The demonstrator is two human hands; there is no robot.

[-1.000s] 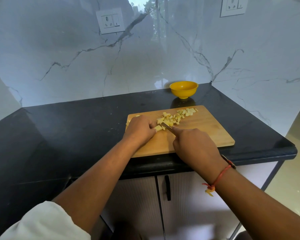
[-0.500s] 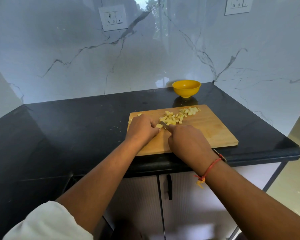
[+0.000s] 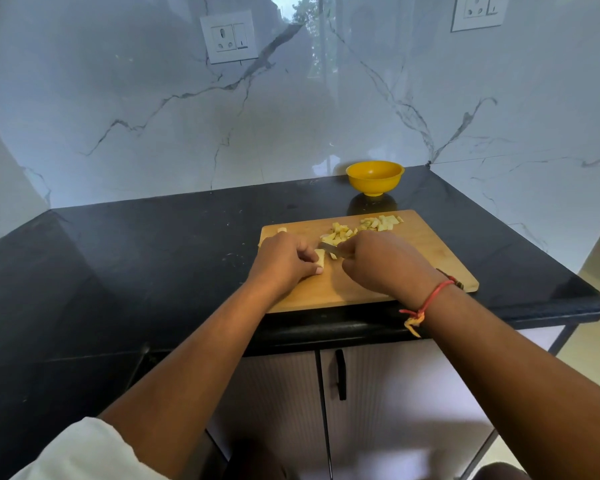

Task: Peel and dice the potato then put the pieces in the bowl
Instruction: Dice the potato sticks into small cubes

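On the wooden cutting board [image 3: 420,258] my left hand [image 3: 284,259] pinches a pale potato piece [image 3: 320,258] between thumb and fingers. My right hand [image 3: 381,263] grips a knife [image 3: 328,248] whose blade rests just right of that piece. Several diced potato pieces [image 3: 361,228] lie in loose heaps at the board's far edge. A small stray potato bit [image 3: 282,230] lies at the board's far left corner. The yellow bowl [image 3: 374,177] stands behind the board near the wall; I see nothing in it.
The board lies on a black stone counter [image 3: 136,265] set in a marble-walled corner. The counter's front edge runs just below the board, with cabinet doors [image 3: 361,410] underneath. Wall sockets [image 3: 229,38] are mounted high on the back wall.
Both hands have shifted slightly toward me on the board. The potato piece under my left hand now shows more, and the knife blade lies beside it.
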